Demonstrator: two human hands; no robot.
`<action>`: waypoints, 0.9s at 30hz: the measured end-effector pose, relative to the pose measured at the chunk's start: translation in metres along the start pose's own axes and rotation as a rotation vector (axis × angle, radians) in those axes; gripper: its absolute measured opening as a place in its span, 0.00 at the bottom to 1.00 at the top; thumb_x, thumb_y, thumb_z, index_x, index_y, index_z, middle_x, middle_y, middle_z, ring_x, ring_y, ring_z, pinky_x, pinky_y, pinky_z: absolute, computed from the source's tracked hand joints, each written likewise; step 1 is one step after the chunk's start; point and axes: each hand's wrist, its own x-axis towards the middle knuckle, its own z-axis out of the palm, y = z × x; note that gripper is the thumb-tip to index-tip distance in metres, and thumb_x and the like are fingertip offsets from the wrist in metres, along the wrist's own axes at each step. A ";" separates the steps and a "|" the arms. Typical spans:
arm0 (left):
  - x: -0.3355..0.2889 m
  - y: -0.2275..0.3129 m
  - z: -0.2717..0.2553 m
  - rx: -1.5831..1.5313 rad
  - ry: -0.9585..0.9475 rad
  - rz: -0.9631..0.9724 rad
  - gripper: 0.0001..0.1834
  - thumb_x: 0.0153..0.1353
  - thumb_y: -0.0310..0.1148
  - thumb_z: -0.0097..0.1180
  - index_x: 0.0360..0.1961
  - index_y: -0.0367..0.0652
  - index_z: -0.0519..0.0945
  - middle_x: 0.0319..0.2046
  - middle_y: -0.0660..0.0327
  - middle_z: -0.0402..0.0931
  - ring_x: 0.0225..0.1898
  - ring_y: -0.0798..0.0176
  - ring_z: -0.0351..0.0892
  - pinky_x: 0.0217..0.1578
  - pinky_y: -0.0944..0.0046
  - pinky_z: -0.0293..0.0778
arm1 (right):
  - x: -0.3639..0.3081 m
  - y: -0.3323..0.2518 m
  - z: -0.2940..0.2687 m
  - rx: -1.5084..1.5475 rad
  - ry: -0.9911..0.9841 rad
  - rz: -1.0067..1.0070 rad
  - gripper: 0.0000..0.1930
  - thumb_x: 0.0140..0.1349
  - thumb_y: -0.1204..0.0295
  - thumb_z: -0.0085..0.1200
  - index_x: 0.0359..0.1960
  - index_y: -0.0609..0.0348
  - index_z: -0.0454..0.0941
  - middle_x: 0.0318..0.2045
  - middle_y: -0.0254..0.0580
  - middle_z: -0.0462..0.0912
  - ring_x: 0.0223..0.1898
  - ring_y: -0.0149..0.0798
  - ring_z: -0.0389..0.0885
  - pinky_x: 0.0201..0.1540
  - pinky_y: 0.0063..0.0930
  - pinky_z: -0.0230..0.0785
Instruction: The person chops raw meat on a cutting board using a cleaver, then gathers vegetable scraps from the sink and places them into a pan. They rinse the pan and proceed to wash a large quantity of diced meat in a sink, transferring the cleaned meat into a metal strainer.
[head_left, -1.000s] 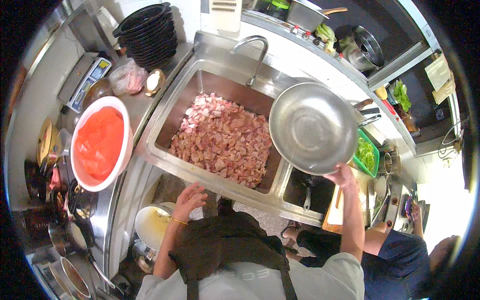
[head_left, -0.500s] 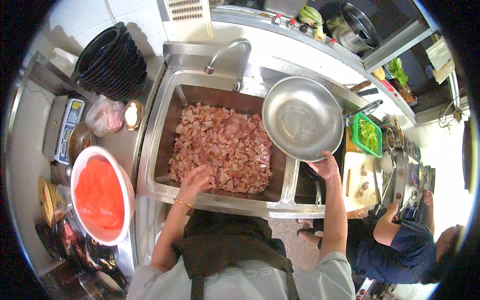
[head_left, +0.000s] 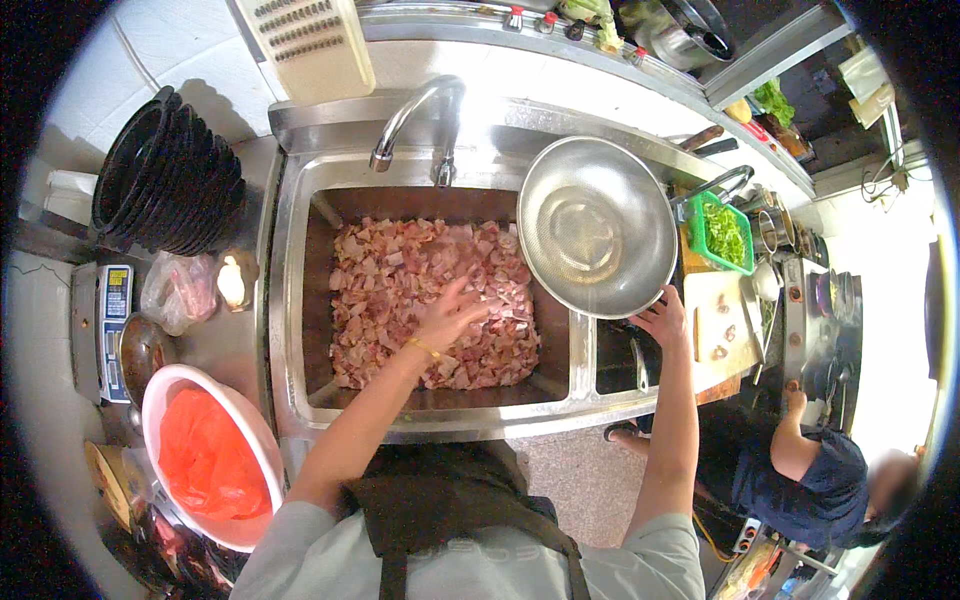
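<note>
A: Fingers [head_left: 478, 297] of the left hand [head_left: 450, 315] — spread apart, palm down, lying flat on the chopped raw meat [head_left: 400, 290]. Touching, not clamped on any piece.

B: Where's the meat?

A: Fills the floor of the steel sink basin [head_left: 290, 300], pink and pale chunks from near the back wall to near the front wall. Hand sits on the right-centre part of the pile. Thin yellow band on that wrist.

B: Right hand?

A: Right hand [head_left: 662, 322] is up at the lower rim of a round metal strainer bowl [head_left: 597, 225], fingers closed on the rim. Bowl is tilted, inside facing up toward the camera, held above the divider between the meat basin and the small dark basin on the right. Looks empty inside.

B: Faucet?

A: Curved faucet [head_left: 415, 115] at the back of the sink, spout over the rear of the meat.

B: Around it?

A: Stack of black bowls [head_left: 170, 190] on the counter to the left. White basin with a red-orange bag [head_left: 205, 465] inside at lower left. Green basket of cut greens [head_left: 725, 232] right of the strainer, cutting board [head_left: 725, 320] just below it. Another person in a dark shirt [head_left: 810, 470] stands at lower right, well apart from the sink.
</note>
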 end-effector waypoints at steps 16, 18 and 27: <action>0.091 0.004 0.079 -0.271 -0.055 0.124 0.49 0.65 0.37 0.57 0.75 0.52 0.35 0.67 0.47 0.58 0.54 0.48 0.78 0.40 0.55 0.86 | 0.003 0.020 -0.006 0.004 -0.143 -0.163 0.30 0.67 0.51 0.47 0.63 0.60 0.62 0.57 0.53 0.72 0.53 0.52 0.77 0.45 0.45 0.78; 0.085 -0.008 0.066 -0.277 0.024 0.137 0.51 0.63 0.44 0.58 0.75 0.48 0.36 0.68 0.45 0.58 0.53 0.50 0.79 0.38 0.60 0.85 | -0.006 0.038 -0.020 0.078 0.012 -0.128 0.26 0.68 0.51 0.44 0.60 0.57 0.66 0.54 0.48 0.74 0.50 0.46 0.78 0.40 0.40 0.79; 0.056 -0.078 -0.129 1.618 0.891 0.063 0.43 0.60 0.50 0.59 0.70 0.39 0.56 0.68 0.45 0.58 0.65 0.42 0.63 0.62 0.48 0.66 | -0.059 0.195 0.128 -0.401 -0.684 0.144 0.27 0.68 0.67 0.53 0.65 0.62 0.63 0.56 0.49 0.76 0.55 0.44 0.77 0.48 0.36 0.78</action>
